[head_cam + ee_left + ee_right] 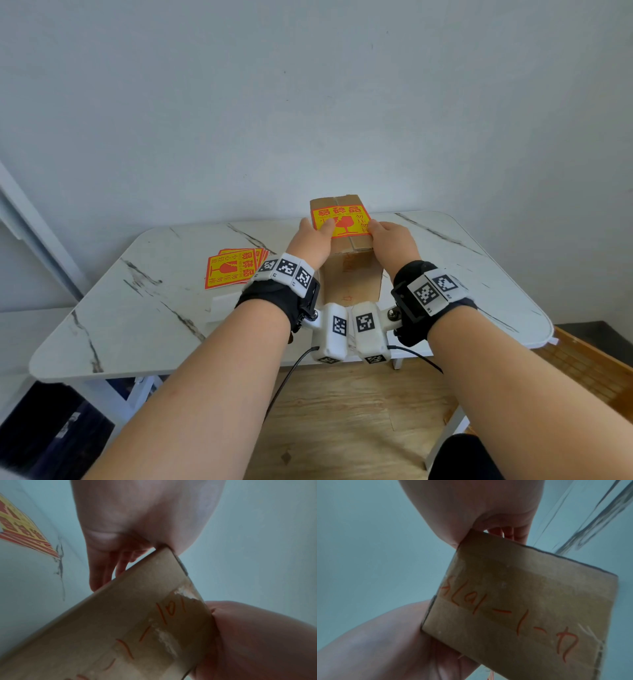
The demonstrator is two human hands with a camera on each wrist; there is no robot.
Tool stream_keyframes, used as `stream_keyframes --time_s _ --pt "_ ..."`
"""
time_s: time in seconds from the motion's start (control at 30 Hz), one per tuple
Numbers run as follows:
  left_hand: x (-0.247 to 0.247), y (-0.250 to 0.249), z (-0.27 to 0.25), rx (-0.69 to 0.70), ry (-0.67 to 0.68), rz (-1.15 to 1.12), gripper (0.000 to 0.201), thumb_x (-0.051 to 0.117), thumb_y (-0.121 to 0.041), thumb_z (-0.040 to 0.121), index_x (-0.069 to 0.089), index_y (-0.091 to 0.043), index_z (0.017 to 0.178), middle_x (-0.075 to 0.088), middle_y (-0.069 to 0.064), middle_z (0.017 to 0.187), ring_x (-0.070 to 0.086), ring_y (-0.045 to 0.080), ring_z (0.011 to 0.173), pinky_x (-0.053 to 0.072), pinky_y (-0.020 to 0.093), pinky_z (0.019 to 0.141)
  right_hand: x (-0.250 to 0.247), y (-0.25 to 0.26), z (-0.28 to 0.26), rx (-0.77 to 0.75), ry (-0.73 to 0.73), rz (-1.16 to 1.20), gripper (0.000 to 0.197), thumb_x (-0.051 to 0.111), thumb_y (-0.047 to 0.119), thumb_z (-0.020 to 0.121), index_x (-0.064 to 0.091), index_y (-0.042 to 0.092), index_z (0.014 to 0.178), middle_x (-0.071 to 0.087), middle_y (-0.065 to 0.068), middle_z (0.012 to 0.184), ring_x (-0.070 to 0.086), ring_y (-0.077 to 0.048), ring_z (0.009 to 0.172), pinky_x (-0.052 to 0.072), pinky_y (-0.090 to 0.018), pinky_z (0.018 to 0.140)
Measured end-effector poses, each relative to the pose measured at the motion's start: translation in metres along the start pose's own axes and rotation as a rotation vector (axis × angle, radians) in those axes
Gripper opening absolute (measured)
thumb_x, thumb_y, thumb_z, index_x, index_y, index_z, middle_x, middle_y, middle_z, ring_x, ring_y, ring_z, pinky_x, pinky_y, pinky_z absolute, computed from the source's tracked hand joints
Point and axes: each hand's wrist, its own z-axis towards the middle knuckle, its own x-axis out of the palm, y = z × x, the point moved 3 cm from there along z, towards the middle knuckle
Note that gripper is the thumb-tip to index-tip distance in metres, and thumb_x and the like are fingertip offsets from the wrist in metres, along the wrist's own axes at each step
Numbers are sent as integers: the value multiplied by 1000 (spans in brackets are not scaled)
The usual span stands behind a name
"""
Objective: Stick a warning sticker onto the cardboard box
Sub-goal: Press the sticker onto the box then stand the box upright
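On top of the cardboard box (349, 270), at twelve o'clock on the marble table (144, 318), lies the yellow-and-red warning sticker (342, 221), spread flat across the taped seam. The left hand (313, 240) cups the box's nine o'clock side, thumb laid over the sticker's near-left corner and fingers running down the wall; the right hand (394, 241) mirrors it at three o'clock, thumb at the sticker's right edge. Both hands hold the box between them, probably to steady it while the thumbs press the sticker down. Whether the sticker is fully stuck I cannot tell. Orange handwriting marks the box's near face. At nine o'clock on the table, well apart, a fanned stack of spare stickers (233, 270) lies within reach.
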Motion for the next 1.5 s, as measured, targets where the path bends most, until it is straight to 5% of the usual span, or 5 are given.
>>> stream_keyframes --time_s 0.1,0.37,0.8,1.23,1.5 --pt "-7 -1 2 30 -4 -63 28 31 -27 100 50 -7 91 54 8 76 53 28 76 37 29 56 -5 5 -1 -75 6 -37 39 39 28 100 70 4 98 68 -16 94 55 -24 80 40 -30 69" --pt "-25 -1 -1 160 -105 -333 42 51 0 92 46 -10 132 55 -4 130 64 22 106 59 38 77 -4 4 -1 -191 -25 36 36 51 11 92 63 19 125 67 -3 113 63 -19 99 51 -32 85" --pt "-36 -5 1 461 -363 229 68 57 -8 87 32 -26 147 26 0 158 29 21 145 29 34 117 3 -16 18 -1 -95 -113 50 61 29 89 46 16 134 63 -12 123 65 -30 104 44 -30 77" --pt "-27 -4 15 649 -385 424 52 51 -11 94 42 -22 143 38 -2 152 36 17 141 32 31 113 19 -38 21 97 137 -173 29 45 14 96 67 8 114 62 -9 94 53 -21 78 42 -32 75" --pt "-24 -10 26 644 -374 484 52 53 -21 94 38 -26 144 36 -5 150 44 19 132 49 35 98 12 -19 26 105 -6 -38 61 67 27 87 41 9 139 56 -13 131 60 -31 116 50 -41 98"
